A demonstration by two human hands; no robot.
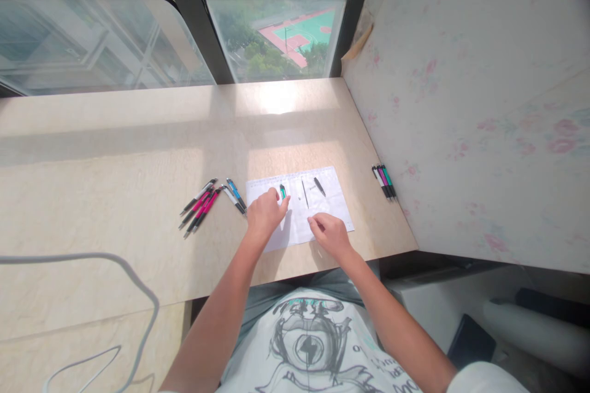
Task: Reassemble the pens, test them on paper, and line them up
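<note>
A white paper sheet (322,206) lies on the beige desk (138,196) near its front edge. My left hand (266,215) rests on the sheet's left part, fingers curled around a teal pen piece (283,191). My right hand (328,233) lies on the sheet's lower middle with fingers bent and pinched; what it holds is too small to name. On the sheet beyond my hands lie a thin ink refill (305,193) and a dark pen part (319,186).
Several pink, black and blue pens (207,204) lie in a loose bunch left of the sheet. Three more pens (384,182) lie by the floral wall (461,123) on the right. A white cable (115,295) loops at the lower left. Windows stand behind the desk.
</note>
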